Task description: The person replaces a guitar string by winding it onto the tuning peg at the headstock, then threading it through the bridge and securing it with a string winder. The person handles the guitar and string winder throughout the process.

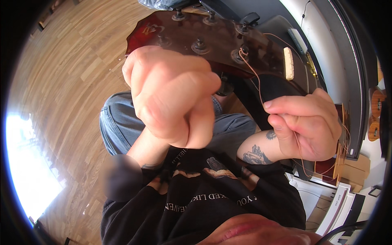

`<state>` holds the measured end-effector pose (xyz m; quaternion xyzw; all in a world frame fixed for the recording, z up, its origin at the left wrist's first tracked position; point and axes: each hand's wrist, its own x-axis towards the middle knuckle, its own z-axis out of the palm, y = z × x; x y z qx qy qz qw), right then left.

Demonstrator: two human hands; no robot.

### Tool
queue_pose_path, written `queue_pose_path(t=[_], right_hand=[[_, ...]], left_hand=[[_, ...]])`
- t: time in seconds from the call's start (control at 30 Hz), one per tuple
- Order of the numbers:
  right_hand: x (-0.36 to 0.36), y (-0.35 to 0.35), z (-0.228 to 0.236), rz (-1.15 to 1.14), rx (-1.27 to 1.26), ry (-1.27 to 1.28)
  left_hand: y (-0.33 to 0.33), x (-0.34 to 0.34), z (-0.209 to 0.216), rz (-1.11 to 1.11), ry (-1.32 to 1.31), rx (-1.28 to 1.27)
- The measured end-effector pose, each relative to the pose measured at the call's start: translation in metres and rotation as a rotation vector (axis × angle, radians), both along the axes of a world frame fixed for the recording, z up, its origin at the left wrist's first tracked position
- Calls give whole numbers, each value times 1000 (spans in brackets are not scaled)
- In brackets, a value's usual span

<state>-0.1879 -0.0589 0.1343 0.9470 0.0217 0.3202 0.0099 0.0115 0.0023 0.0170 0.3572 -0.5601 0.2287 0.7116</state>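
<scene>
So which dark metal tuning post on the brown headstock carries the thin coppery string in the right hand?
The lower-row post nearest the long cream nut: the coppery string loops around it alone, then runs to the right hand.

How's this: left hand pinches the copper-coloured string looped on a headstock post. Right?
Wrong hand. The head view shows the right hand, not the left hand, pinching the copper-coloured string looped on a headstock post.

Planked floor (wooden) lies left, tan cardboard right.
</scene>
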Motion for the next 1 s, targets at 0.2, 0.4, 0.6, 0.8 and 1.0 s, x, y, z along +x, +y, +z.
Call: queue_pose_path(t=[0.2,0.4,0.6,0.8,1.0], right_hand=[[0,0,3,-8,-15,15],[0,0,3,-7,-6,4],[2,1,0,-11,9,-10],[2,1,-2,-7,18,-25],[1,2,1,-11,16,-17]], left_hand=[[-3,3,-2,81,-52,-13],[6,-4,3,140,-61,102],[14,1,8,85,-69,200],[13,10,10,-37,-13,117],[9,5,8,74,-73,106]])
